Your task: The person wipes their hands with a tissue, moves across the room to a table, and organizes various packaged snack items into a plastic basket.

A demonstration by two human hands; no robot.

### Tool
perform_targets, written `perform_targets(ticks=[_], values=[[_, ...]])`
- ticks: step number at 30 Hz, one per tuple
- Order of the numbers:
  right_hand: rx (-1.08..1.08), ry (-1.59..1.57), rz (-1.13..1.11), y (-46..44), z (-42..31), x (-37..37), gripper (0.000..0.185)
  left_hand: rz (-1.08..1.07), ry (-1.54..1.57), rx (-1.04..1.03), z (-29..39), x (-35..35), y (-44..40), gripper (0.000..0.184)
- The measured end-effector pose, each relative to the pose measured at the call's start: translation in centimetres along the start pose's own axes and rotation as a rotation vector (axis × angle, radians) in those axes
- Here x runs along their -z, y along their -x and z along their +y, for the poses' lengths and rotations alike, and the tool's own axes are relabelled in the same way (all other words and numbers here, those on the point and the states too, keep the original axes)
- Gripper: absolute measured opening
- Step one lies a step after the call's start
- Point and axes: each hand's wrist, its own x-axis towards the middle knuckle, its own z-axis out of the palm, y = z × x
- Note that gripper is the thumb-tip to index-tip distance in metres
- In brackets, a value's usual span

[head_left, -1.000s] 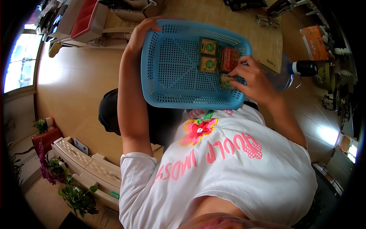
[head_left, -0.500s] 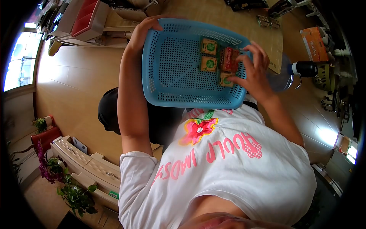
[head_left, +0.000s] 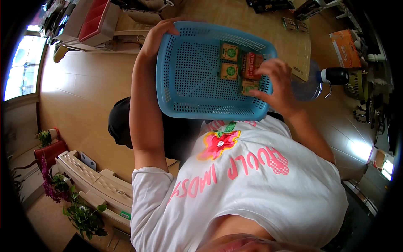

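My left hand (head_left: pixel 159 35) grips the far left corner of a blue plastic basket (head_left: pixel 212 113), its thumb over the rim. Inside the basket's right half lie small packets: a red one (head_left: pixel 251 65) and several yellow-green ones, among them a lower packet (head_left: pixel 248 87). My right hand (head_left: pixel 275 82) reaches over the basket's right wall, fingers and thumb bent but apart. Its blurred fingertips are by the red packet, and its thumb is at the lower packet. I cannot tell whether they touch.
Ahead of the basket is a table (head_left: pixel 235 17) with more packets (head_left: pixel 294 24) on it. To the right stand a large clear water bottle (head_left: pixel 308 86) with a black pump top (head_left: pixel 336 76) and an orange box (head_left: pixel 345 48). A drawer cabinet (head_left: pixel 94 180) with plants stands lower left.
My right fingers have moved down and curled inward over the basket's right side. The thumb has shifted slightly. The basket, the packets and my left hand look almost unmoved.
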Motion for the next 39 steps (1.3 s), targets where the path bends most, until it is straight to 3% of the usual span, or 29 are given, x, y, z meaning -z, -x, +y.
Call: perform_targets(ticks=[3, 6, 9, 12, 18, 21, 24, 27, 30, 32, 34, 39], values=[[0.111, 0.093, -0.131, -0.2, -1.0, 1.3, 0.058, -0.004, -0.034, 0.029, 0.1, 0.5, 0.1, 0.06], [0.047, 0.187, -0.173, -0.4, -1.8, 1.0, 0.06, -0.017, -0.037, 0.094, 0.2, 0.8, 0.1, 0.072], [0.023, 0.246, -0.188, -0.6, -2.5, 0.8, 0.06, 0.004, -0.078, 0.087, 0.4, 0.5, 0.3, 0.072], [0.02, 0.274, -0.212, -0.3, -2.5, 0.7, 0.06, -0.011, -0.058, -0.007, 0.0, 0.4, -0.1, 0.061], [0.07, 0.153, -0.221, -0.4, -3.2, 0.3, 0.052, -0.009, -0.043, 0.013, 0.3, 0.1, -0.1, 0.061], [0.059, 0.151, -0.234, -0.5, -3.1, -0.3, 0.05, -0.024, -0.012, 0.098, 0.3, 0.5, -0.1, 0.075], [0.045, 0.132, -0.229, -0.5, -3.0, -0.6, 0.046, -0.051, -0.064, 0.085, 0.5, 0.5, 0.0, 0.075], [0.081, -0.036, -0.16, -1.2, -2.7, 0.2, 0.041, -0.023, -0.037, 0.093, 0.3, 0.5, 0.1, 0.074], [0.072, -0.051, 0.126, -2.1, 0.2, 1.1, 0.029, -0.054, -0.07, 0.066, 0.1, 1.1, 0.1, 0.073], [-0.048, 0.004, 0.294, -3.2, 3.9, 1.5, 0.02, -0.043, -0.086, 0.064, 0.3, 0.9, 0.1, 0.071], [-0.199, 0.069, 0.293, -3.6, 8.8, 1.8, 0.032, -0.028, -0.133, 0.053, 0.4, 0.6, 0.2, 0.07], [-0.244, 0.154, 0.323, -3.5, 17.5, 0.0, 0.057, 0.0, -0.159, 0.07, 0.5, 1.1, 0.4, 0.066]])
